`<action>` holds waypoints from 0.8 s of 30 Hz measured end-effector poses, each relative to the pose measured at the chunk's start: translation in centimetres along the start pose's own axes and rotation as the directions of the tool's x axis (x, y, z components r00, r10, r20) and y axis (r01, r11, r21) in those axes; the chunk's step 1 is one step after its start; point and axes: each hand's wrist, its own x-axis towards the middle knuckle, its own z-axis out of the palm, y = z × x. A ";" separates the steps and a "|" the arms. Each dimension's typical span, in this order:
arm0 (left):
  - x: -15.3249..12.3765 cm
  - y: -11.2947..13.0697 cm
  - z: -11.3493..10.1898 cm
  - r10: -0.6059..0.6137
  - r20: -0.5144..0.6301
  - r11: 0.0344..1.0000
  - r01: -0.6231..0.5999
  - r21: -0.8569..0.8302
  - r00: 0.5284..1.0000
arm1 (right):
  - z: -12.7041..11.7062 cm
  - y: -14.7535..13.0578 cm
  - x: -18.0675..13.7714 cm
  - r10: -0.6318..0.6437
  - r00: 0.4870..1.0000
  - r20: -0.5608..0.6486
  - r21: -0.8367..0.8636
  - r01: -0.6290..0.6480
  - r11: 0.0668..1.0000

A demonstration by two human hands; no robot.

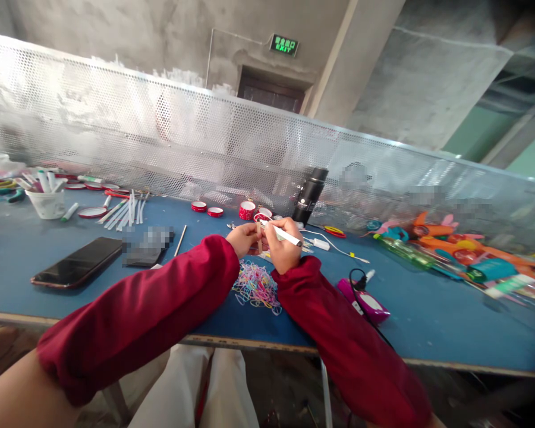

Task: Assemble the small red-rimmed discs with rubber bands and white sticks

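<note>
Both hands met over the blue table (432, 321), near its middle. Left hand (245, 239) had a thin tan strip (259, 239) pinched between its fingertips; strip looked about upright from where I stood, just off that hand's right side. Right hand (286, 248) was closed around a white marker (285, 234), pen-style. Marker's long axis slanted: dark end down and to the right, other end up and to the left, pointing at the strip and crossing it at a steep angle. Whether the marker touched the strip, couldn't tell; fingers blocked it. The strip was nearer the left hand, with the right hand just beside it.

Closest to the wrists: a loose pile of coloured rubber bands (256, 286), below both hands, between the sleeves. Behind the hands, red tape rolls (246, 210) and a black bottle (311, 196). Phone (78, 262) lay well apart, to the left.
</note>
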 end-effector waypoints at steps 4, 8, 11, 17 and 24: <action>0.0 0.0 0.0 0.003 0.013 1.000 -0.003 -0.011 1.000 | 0.0 0.0 0.0 0.000 1.000 -0.008 -0.004 0.000 1.000; 0.0 -0.1 0.0 0.011 0.016 1.000 -0.011 -0.024 1.000 | 0.1 0.0 0.0 0.001 1.000 -0.008 -0.013 -0.001 1.000; 0.0 -0.1 0.0 -0.003 0.006 1.000 0.003 -0.009 1.000 | 0.0 0.0 0.0 0.009 1.000 -0.014 -0.011 -0.009 1.000; -0.2 0.2 0.2 -0.020 -0.004 1.000 0.020 -0.004 1.000 | -0.1 -0.3 0.1 -0.011 1.000 -0.020 -0.021 0.011 1.000; -0.6 0.6 0.4 -0.012 -0.019 1.000 0.012 0.003 1.000 | -0.1 -0.4 0.0 0.009 1.000 0.000 0.009 -0.009 1.000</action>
